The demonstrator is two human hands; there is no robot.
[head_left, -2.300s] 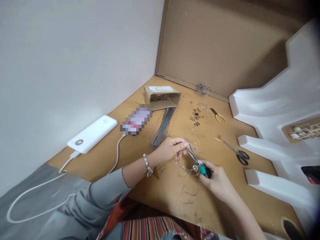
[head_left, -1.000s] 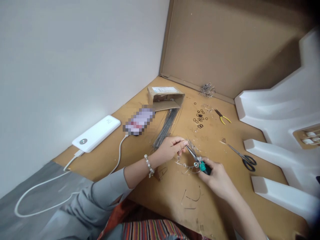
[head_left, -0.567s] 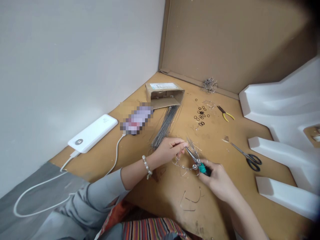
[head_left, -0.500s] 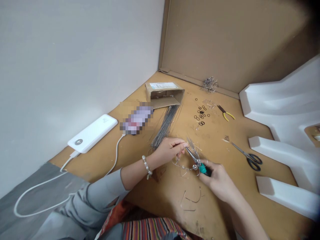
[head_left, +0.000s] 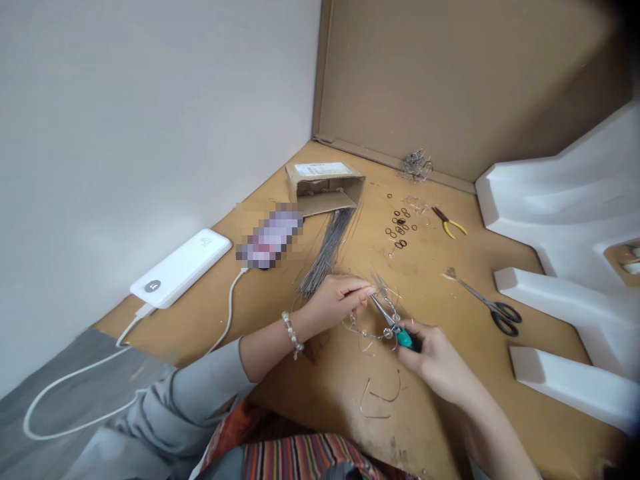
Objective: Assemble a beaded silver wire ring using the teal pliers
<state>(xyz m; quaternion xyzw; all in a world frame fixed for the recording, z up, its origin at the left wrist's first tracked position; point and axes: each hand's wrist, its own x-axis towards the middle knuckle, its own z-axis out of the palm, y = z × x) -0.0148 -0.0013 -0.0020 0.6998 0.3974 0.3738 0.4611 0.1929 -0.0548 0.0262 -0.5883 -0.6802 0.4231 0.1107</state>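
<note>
My right hand (head_left: pixel 429 348) is closed round the green and black handles of a pair of needle-nose pliers (head_left: pixel 404 337), whose metal jaws point up and left. My left hand (head_left: pixel 341 301) pinches a beaded wire ring (head_left: pixel 364 333) near the tips of those jaws. Clear round beads sit along the thin wire, which loops down between both hands with loose ends sticking out. The exact spot where the jaws meet the wire is hidden by my left fingers. Behind my left hand lies a bundle of straight grey wires (head_left: pixel 327 252).
A small cardboard box (head_left: pixel 327 183) lies open beyond the wires. Several dark rings (head_left: pixel 400 227), yellow-handled pliers (head_left: pixel 449 222), scissors (head_left: pixel 493 309) and a wire tangle (head_left: pixel 416 165) lie to the right. A phone (head_left: pixel 273 237) and power bank (head_left: pixel 183 267) sit left; white foam (head_left: pixel 540 293) borders the right.
The view shifts slightly. My left hand keeps its pinch on the beaded wire ring, and my right hand holds the pliers in nearly the same place, turning them very little.
</note>
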